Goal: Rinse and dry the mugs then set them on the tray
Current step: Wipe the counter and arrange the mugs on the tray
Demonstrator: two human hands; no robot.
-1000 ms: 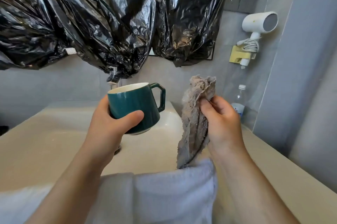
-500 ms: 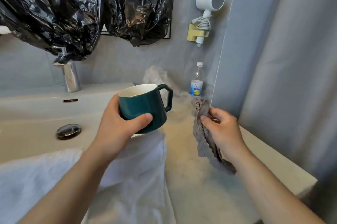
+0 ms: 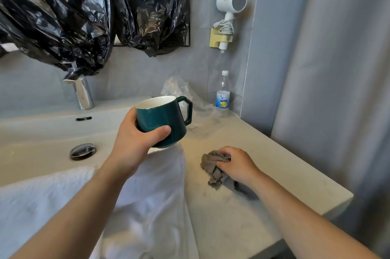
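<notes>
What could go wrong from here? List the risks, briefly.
1. The left hand grips the mug by its body, not the handle, in mid-air; if wet, it might slip.
2. The right hand holds the grey cloth down on the counter, which looks smudged; it could pick up dirt.

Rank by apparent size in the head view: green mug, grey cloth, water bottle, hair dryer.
1. green mug, nearest the camera.
2. hair dryer and grey cloth: too alike to rank; cloth partly under the right hand.
3. water bottle, smallest, standing farther back.
</notes>
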